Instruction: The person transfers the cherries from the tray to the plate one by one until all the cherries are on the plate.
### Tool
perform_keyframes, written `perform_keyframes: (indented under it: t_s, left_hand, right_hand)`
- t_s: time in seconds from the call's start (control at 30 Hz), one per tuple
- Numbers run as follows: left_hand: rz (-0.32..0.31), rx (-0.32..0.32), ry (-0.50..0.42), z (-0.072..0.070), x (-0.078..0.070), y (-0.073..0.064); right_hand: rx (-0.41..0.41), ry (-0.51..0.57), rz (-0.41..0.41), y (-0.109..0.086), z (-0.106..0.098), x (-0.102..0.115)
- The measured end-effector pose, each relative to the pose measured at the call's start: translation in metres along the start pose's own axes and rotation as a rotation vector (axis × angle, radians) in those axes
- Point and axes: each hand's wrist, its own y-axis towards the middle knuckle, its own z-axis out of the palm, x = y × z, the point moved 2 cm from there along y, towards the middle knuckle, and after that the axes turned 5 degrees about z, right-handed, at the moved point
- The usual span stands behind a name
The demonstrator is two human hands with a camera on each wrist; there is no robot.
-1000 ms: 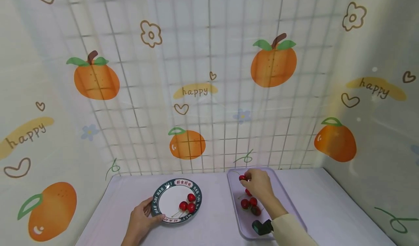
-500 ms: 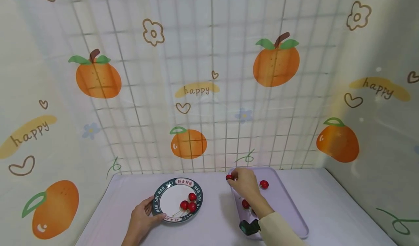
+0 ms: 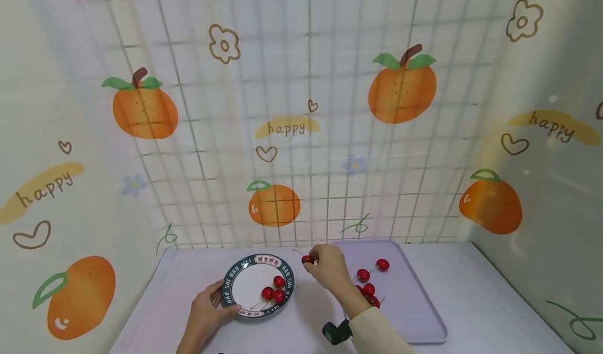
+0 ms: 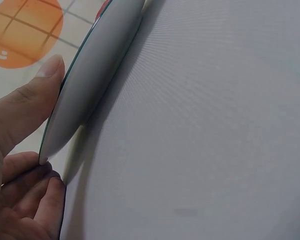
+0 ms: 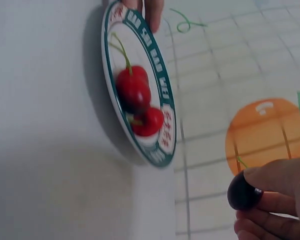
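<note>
My left hand (image 3: 206,309) grips the near-left edge of a round white plate (image 3: 246,287) with a dark green lettered rim. In the left wrist view the thumb (image 4: 37,95) lies against the rim, with the other fingers curled by its lower edge. Three red cherries (image 3: 279,296) with thin stems lie on the plate's right side. Between plate and tray, above the table, my right hand (image 3: 331,269) pinches another cherry (image 3: 307,260) between thumb and fingers. That cherry (image 5: 243,192) looks dark in the right wrist view, its green stem showing.
A lilac tray (image 3: 414,307) lies on the right of the white-covered table (image 3: 151,317). Several cherries (image 3: 382,265) are on it, some partly hidden by the right forearm. A dark device (image 3: 336,333) sits at the right wrist. A fruit-printed curtain (image 3: 330,186) over a grid stands behind.
My right hand has carried its cherry leftward from over the tray to near the plate, uncovering more cherries on the tray. The left hand keeps its hold on the plate.
</note>
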Motion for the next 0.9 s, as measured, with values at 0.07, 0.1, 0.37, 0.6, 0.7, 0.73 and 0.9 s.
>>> perform_keyframes:
  t_s: [0.07,0.1,0.37,0.6,0.7,0.73,0.9]
  left_hand:
    - [-0.002,-0.002,-0.001,0.0,0.0,0.0]
    - [-0.003,-0.002,-0.003,0.0,0.0,0.0]
    - [-0.004,-0.003,-0.013,0.0,0.001,0.001]
    - [0.002,0.0,-0.018,-0.001,-0.002,-0.001]
    - [0.005,0.003,-0.019,-0.001,-0.002,-0.001]
    - [0.005,0.003,-0.017,-0.001,-0.002,-0.001]
    - [0.017,0.005,-0.029,-0.001,-0.002,-0.001]
  right_hand:
    - [0.001,0.007,-0.027,-0.002,0.006,0.006]
    - [0.001,0.006,-0.043,-0.003,0.008,0.009]
    - [0.053,0.002,-0.12,-0.013,0.029,0.031]
    - [0.102,0.013,-0.14,-0.025,0.04,0.051]
    - [0.115,0.002,-0.163,-0.03,0.045,0.057]
    - [0.116,-0.004,-0.174,-0.032,0.047,0.059]
    - [0.133,-0.023,-0.233,-0.036,0.061,0.062]
